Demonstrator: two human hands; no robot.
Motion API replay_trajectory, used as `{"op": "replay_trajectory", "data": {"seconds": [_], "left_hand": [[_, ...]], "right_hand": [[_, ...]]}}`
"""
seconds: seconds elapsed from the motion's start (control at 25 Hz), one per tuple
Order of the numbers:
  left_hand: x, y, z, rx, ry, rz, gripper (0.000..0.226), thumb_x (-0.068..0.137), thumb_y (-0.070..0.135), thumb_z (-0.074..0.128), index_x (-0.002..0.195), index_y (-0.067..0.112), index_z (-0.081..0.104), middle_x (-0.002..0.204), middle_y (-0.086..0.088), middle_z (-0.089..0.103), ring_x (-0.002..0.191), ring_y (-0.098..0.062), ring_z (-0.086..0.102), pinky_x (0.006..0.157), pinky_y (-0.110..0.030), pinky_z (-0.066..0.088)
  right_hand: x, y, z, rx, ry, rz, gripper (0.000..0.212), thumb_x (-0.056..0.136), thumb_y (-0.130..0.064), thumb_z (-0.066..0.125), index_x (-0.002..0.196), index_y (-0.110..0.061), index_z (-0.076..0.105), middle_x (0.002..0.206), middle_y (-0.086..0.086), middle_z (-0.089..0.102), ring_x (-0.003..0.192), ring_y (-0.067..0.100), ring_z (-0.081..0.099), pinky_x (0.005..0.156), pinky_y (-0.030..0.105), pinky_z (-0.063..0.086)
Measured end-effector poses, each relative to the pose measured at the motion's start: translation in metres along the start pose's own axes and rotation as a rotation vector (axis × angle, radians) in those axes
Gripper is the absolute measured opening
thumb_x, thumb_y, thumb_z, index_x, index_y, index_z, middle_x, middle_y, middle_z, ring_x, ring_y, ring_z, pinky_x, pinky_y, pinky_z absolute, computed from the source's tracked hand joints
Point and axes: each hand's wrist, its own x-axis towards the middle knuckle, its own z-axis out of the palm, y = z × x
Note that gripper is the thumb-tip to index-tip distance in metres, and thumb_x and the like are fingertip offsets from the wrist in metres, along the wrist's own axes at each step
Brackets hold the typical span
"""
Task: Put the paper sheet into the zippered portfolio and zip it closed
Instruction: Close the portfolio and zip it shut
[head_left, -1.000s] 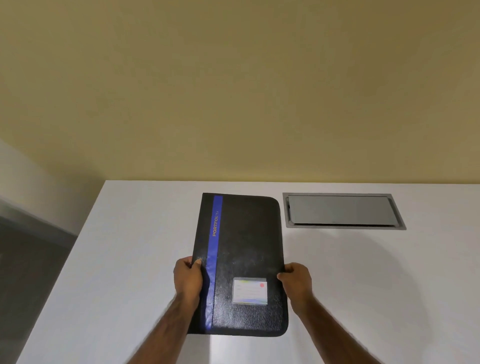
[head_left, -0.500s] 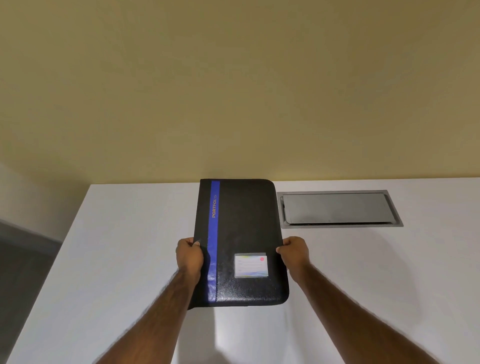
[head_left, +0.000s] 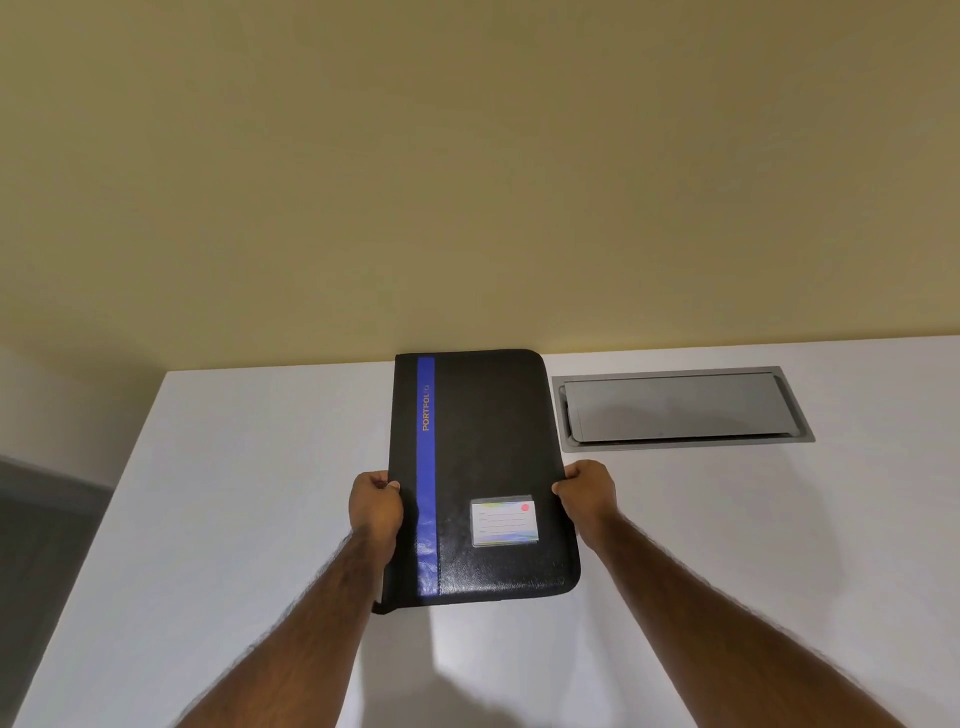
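Closed portfolio (head_left: 488, 467) btwn left hand (head_left: 375, 506) & right hand (head_left: 589, 496).

The zippered portfolio (head_left: 488, 467) is black and grained, with a blue stripe lettered "PORTFOLIO" down its left side and a clear card pocket at its near right. It is closed, long axis running near to far.
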Motion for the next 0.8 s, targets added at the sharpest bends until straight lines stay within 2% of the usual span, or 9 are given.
{"op": "replay_trajectory", "data": {"seconds": [0.16, 0.32, 0.44, 0.52, 0.72, 0.8], "left_hand": [[-0.004, 0.002, 0.000, 0.091, 0.032, 0.065, 0.021, 0.098, 0.006, 0.053, 0.109, 0.003, 0.070, 0.106, -0.014, 0.074, 0.098, -0.033, 0.069, 0.088, -0.040, 0.056], [-0.015, 0.009, -0.002, 0.213, 0.025, 0.194, 0.021, 0.095, 0.007, 0.055, 0.109, 0.002, 0.070, 0.107, -0.015, 0.074, 0.089, -0.030, 0.066, 0.084, -0.037, 0.055], [-0.030, 0.003, 0.001, 0.382, 0.009, 0.303, 0.029, 0.095, 0.011, 0.057, 0.123, 0.004, 0.059, 0.120, -0.017, 0.061, 0.111, -0.037, 0.059, 0.099, -0.049, 0.050], [-0.042, -0.002, 0.003, 0.430, -0.006, 0.342, 0.041, 0.095, 0.013, 0.059, 0.134, 0.006, 0.050, 0.128, -0.015, 0.054, 0.122, -0.036, 0.051, 0.106, -0.048, 0.046], [-0.048, 0.005, 0.006, 0.414, -0.001, 0.311, 0.043, 0.095, 0.013, 0.061, 0.136, 0.007, 0.048, 0.132, -0.015, 0.052, 0.126, -0.035, 0.049, 0.106, -0.047, 0.045], [-0.046, 0.004, 0.004, 0.421, -0.021, 0.313, 0.043, 0.096, 0.014, 0.062, 0.136, 0.008, 0.048, 0.133, -0.014, 0.052, 0.125, -0.033, 0.050, 0.105, -0.045, 0.046]], "right_hand": [[-0.001, 0.004, 0.004, -0.043, 0.001, -0.011, 0.008, 0.096, -0.009, 0.059, 0.091, -0.008, 0.066, 0.092, 0.008, 0.068, 0.082, 0.024, 0.067, 0.085, 0.038, 0.061], [-0.006, 0.002, 0.005, -0.082, 0.010, -0.038, 0.014, 0.096, -0.010, 0.057, 0.085, -0.011, 0.066, 0.089, 0.007, 0.070, 0.079, 0.022, 0.067, 0.083, 0.038, 0.062], [-0.014, 0.001, 0.007, -0.120, 0.037, -0.080, 0.017, 0.095, -0.010, 0.054, 0.082, -0.014, 0.065, 0.088, 0.005, 0.070, 0.079, 0.023, 0.066, 0.080, 0.037, 0.061], [-0.020, 0.002, 0.010, -0.128, 0.058, -0.099, 0.015, 0.096, -0.012, 0.054, 0.090, -0.014, 0.067, 0.092, 0.003, 0.071, 0.080, 0.021, 0.067, 0.080, 0.036, 0.060], [-0.025, -0.002, 0.012, -0.080, 0.102, -0.111, 0.015, 0.098, -0.013, 0.054, 0.098, -0.013, 0.069, 0.100, 0.004, 0.074, 0.075, 0.016, 0.064, 0.075, 0.028, 0.055], [-0.025, -0.004, 0.010, -0.078, 0.095, -0.109, 0.015, 0.098, -0.012, 0.054, 0.100, -0.012, 0.068, 0.104, 0.006, 0.074, 0.078, 0.018, 0.064, 0.079, 0.031, 0.057]]}}
